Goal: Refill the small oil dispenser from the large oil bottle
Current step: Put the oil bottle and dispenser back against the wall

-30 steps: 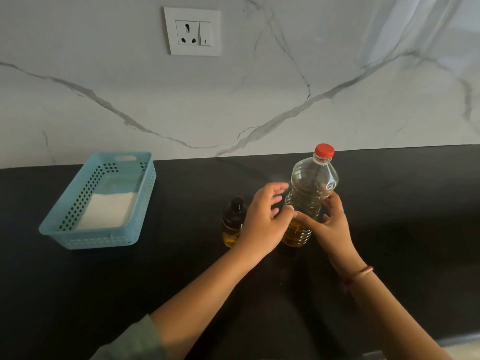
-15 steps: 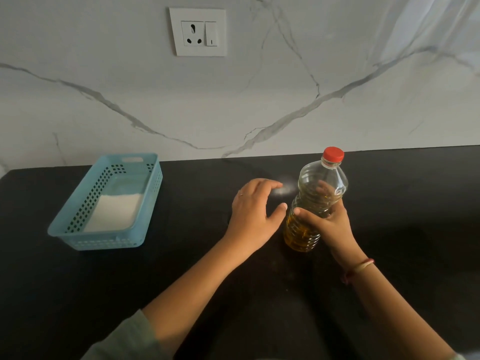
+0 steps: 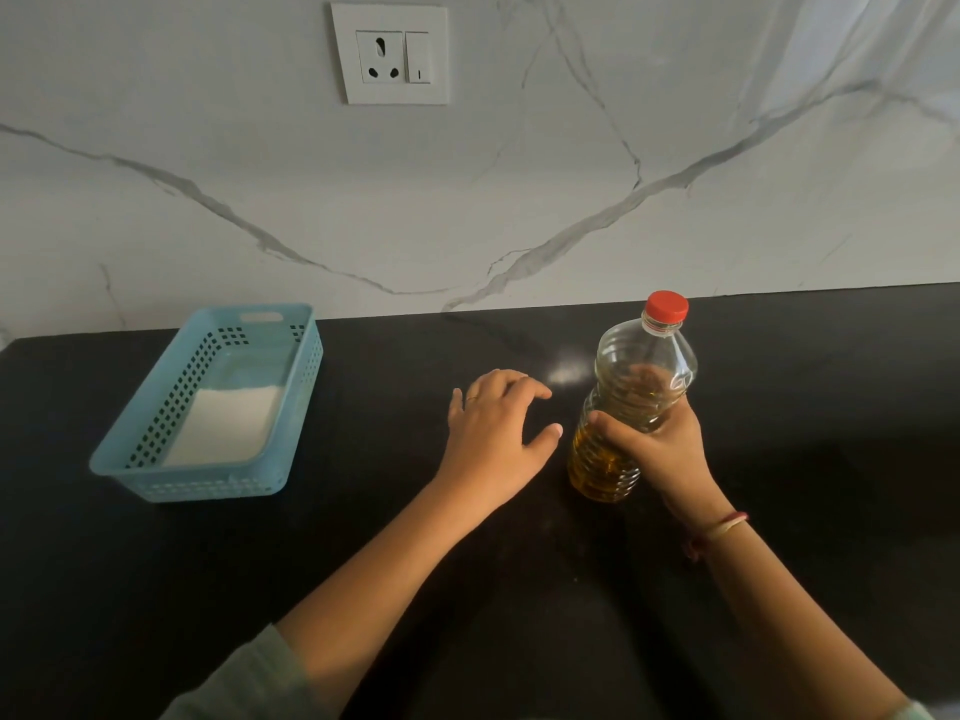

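The large oil bottle (image 3: pixel 605 459) stood upright on the glossy black countertop (image 3: pixel 363 537), gripped at its ribbed waist by my right hand (image 3: pixel 660 449). My thumb (image 3: pixel 613 428) lay across the near side. My other fingers curled round the far side and showed through the clear plastic. The red cap (image 3: pixel 667 306) was on, above and beyond my fingers. Yellow oil filled the lower part, below my thumb.

My left hand (image 3: pixel 493 433) was just left of the bottle, palm down and arched over the counter. Its fingers were curved and slightly spread, and the thumb reached toward the bottle without touching it. I could not tell whether anything lay under that palm. A thin ring (image 3: pixel 471 399) sat on one finger, a bracelet (image 3: pixel 727 524) circled my right wrist, and a pale green sleeve (image 3: pixel 249 678) ended near my left elbow.

Well to the left of my left fingers, a light blue perforated basket (image 3: pixel 208 483) rested on the counter with something flat and white (image 3: pixel 223 428) in its bottom. Past my fingertips the counter met a white marble wall (image 3: pixel 519 200) crossed by grey veins. High on that wall, up and beyond my left hand, was a white socket plate (image 3: pixel 389 53) with a switch. A soft patch of light glinted on the counter between my left fingertips and the bottle.
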`<move>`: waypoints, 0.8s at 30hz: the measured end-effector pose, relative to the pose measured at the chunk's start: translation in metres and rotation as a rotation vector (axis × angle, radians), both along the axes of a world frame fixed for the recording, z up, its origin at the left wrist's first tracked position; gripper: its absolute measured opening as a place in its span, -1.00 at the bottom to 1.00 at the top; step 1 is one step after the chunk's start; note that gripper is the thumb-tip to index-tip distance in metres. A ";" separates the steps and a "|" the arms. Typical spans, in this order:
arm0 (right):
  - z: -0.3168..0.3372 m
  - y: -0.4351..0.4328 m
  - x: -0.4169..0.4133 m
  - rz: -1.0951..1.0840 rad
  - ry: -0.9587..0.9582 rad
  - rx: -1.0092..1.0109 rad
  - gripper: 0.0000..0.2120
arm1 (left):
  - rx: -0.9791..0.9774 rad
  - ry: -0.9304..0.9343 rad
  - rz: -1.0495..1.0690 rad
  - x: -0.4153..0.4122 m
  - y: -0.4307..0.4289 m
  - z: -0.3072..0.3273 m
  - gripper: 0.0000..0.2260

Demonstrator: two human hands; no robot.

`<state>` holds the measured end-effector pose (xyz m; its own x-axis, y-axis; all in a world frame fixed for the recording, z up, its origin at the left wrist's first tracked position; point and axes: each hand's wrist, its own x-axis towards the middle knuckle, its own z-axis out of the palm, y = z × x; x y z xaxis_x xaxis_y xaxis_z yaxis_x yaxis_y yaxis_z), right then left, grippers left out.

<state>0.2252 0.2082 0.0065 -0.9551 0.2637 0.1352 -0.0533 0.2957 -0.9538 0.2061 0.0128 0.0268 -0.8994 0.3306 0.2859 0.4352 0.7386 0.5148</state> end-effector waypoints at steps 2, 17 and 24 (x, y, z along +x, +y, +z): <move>0.001 0.000 -0.001 -0.004 0.006 0.042 -0.36 | -0.005 -0.017 -0.008 -0.001 -0.001 -0.001 -0.67; 0.012 -0.010 -0.018 0.006 0.043 0.069 -0.39 | 0.013 -0.013 -0.041 -0.009 -0.009 -0.008 -0.72; 0.026 -0.028 -0.057 0.046 0.075 0.071 -0.43 | 0.066 -0.024 -0.054 -0.015 -0.019 -0.008 -0.72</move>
<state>0.1679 0.1797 0.0320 -0.9526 0.2068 0.2231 -0.1387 0.3575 -0.9236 0.1916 -0.0066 0.0186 -0.8879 0.3597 0.2869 0.4600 0.6786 0.5726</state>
